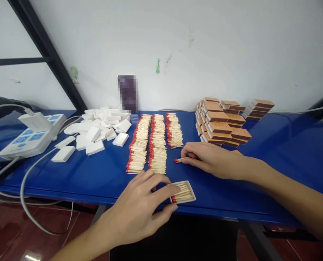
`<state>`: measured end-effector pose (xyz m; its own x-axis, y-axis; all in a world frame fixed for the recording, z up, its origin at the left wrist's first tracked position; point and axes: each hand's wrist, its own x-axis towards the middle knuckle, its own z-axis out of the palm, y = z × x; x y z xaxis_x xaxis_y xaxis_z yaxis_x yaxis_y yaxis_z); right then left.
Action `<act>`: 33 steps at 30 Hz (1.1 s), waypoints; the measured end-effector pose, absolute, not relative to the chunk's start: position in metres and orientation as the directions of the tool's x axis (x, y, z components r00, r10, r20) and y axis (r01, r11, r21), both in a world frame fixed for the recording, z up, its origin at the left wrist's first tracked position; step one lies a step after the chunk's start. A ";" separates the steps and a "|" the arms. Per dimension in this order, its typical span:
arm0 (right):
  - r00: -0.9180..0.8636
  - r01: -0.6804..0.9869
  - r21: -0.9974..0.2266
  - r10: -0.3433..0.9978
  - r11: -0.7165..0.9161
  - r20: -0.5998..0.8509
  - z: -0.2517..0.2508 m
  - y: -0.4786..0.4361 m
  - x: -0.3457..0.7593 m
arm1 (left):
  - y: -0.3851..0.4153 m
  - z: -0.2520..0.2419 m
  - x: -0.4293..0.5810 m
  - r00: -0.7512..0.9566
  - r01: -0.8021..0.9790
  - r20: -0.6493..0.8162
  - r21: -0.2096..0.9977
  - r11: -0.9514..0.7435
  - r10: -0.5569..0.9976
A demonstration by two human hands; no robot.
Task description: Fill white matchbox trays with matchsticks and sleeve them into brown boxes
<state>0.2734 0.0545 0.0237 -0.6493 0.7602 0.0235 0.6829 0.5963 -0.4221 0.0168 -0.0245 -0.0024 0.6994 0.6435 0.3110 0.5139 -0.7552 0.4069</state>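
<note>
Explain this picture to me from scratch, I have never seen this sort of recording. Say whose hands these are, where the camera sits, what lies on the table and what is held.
There is no machine here: a person works with two bare hands, and the one camera sits on their head, looking forward and down. On the blue table lie three rows of red-tipped wooden matches, with a heap of small white cardboard trays to their left and a stack of brown matchbox sleeves to their right. A white power strip with cables rests at the far left. The left hand grips a small open white tray partly filled with matches at the near edge. The right hand pinches a few loose matches near the rows.
</note>
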 end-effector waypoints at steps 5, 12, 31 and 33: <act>-0.663 0.698 -0.279 0.742 0.660 0.096 0.016 0.054 0.276 | -0.026 -0.002 0.017 0.698 0.513 0.315 0.406 -0.756 0.643; -0.678 0.730 -0.009 0.725 0.684 0.118 0.010 0.052 0.274 | -0.026 -0.002 0.016 0.700 0.513 0.318 0.400 -0.760 0.640; -0.719 0.689 0.257 0.684 0.677 0.126 0.007 0.059 0.269 | -0.025 -0.002 0.016 0.692 0.510 0.361 0.368 -0.778 0.625; -0.692 0.719 0.186 0.715 0.670 0.100 0.010 0.060 0.269 | -0.026 -0.003 0.015 0.693 0.510 0.356 0.371 -0.776 0.626</act>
